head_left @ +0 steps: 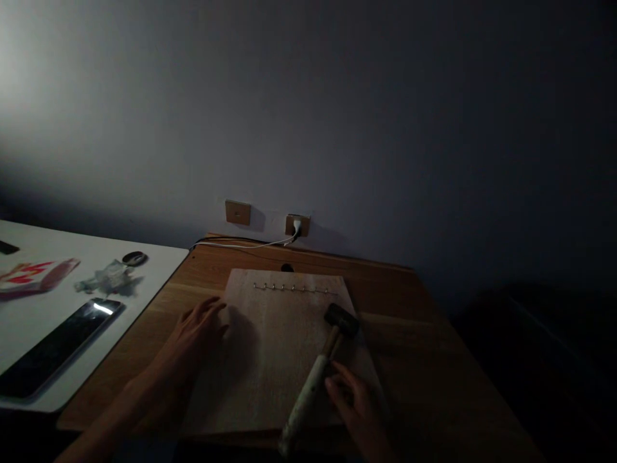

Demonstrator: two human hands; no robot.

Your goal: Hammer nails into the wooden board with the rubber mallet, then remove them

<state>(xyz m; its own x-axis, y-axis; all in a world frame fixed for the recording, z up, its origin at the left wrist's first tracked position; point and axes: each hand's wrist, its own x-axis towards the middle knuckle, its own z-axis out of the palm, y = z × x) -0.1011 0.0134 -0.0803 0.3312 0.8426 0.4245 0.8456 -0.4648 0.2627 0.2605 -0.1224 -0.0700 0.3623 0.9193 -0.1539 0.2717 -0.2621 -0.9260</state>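
Observation:
A pale flat board [284,360] lies on the wooden table, and a row of several small metal hooks or nails [293,288] runs along its far part. On the board's right side rests a mallet [308,389], its dark head [341,319] pointing away from me and its whitish handle towards me. My right hand [354,402] is just right of the handle, fingers loosely bent and not wrapped round it; whether a fingertip touches it I cannot tell. My left hand [200,328] hovers or rests at the board's left edge, fingers spread, holding nothing.
The wooden table [405,321] stands against a grey wall. Cables [241,244] run along its back to a plugged wall socket [297,225]. On the white table [159,254] at left lie a phone or tablet [60,347], a crumpled clear bag [113,278], a dark round object [134,258] and a red-and-white packet [38,276].

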